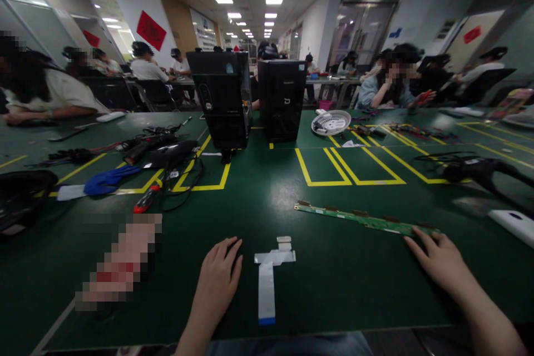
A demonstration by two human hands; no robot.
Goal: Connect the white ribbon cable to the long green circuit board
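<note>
Flat cable [267, 292]: white, blue-tipped
Left hand [219, 268]: just chilling loose, left of cable
Right hand [438, 257]: right of cable, touching green board [354, 218], can't tell if gripping

Long room, white walls [316, 25], tan section [180, 22] at left. Two rows of ceiling lights [274, 0] run to the back. Double door [362, 30] right of center. Green counter [342, 289] up front, yellow lines [329, 183] on it; black chairs [158, 93] beyond.

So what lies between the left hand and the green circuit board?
In the head view, a white ribbon cable lies on the table between the left hand and the green circuit board.
</note>
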